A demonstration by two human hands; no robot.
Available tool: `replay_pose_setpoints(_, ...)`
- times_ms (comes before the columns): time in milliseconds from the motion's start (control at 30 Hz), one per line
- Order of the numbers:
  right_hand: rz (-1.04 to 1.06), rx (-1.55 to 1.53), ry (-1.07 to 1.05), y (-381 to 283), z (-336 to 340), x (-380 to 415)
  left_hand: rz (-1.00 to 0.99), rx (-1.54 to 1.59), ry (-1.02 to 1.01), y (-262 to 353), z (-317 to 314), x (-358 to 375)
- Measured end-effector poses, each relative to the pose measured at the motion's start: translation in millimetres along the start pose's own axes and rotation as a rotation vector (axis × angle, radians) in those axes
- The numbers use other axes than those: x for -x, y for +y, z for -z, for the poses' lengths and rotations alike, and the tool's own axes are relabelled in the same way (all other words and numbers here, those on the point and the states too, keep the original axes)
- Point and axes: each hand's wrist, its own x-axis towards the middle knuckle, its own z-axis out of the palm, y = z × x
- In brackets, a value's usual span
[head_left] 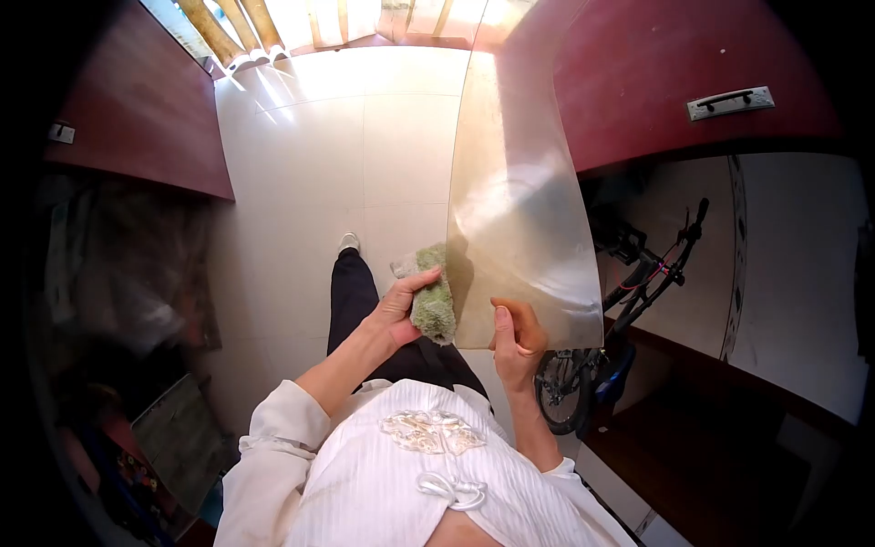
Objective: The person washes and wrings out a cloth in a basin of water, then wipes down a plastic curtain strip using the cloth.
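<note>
My left hand (410, 305) is closed around a fuzzy green and grey cloth (435, 305), bunched up beside the left edge of a clear plastic curtain strip (519, 219). The strip hangs down in front of me, slightly yellowish and curved, with light shining through it. Near its bottom edge, my right hand (518, 342) is closed with thumb and forefinger pinching the plastic. Part of that grip is hidden behind the curled fingers.
Dark red panels with handles (731, 103) flank the pale tiled floor (310, 164). A bicycle (638, 283) stands at the right, behind the strip, near a dark brown wooden surface (702, 428). Slats (328, 23) let in bright light ahead. Dim clutter (146, 301) fills the left side.
</note>
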Motion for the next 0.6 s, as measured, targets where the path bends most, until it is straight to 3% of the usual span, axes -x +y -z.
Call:
replay_pose_setpoints(133,0.121,0.138,-0.056,-4.4,2.2,13.8,0.014,-0.057,-0.139,35.7,-5.4,-8.7)
replay_pose_setpoints(200,-0.070,-0.055,-0.012,-15.5,5.7,14.9,0.044,-0.088,-0.176,35.5,-13.9,-4.0)
replay_pose_setpoints(400,-0.154,-0.154,0.011,-8.6,9.6,11.9,0.283,-0.175,-0.201,-7.9,-5.6,4.3)
replay_pose_setpoints(533,-0.168,-0.102,-0.027,-6.4,25.5,24.8,0.191,-0.070,-0.391,12.4,-32.3,-9.8)
replay_pose_setpoints(600,-0.216,-0.115,-0.089,-12.4,34.6,33.6,0.104,-0.245,-0.345,24.7,-57.1,-25.4)
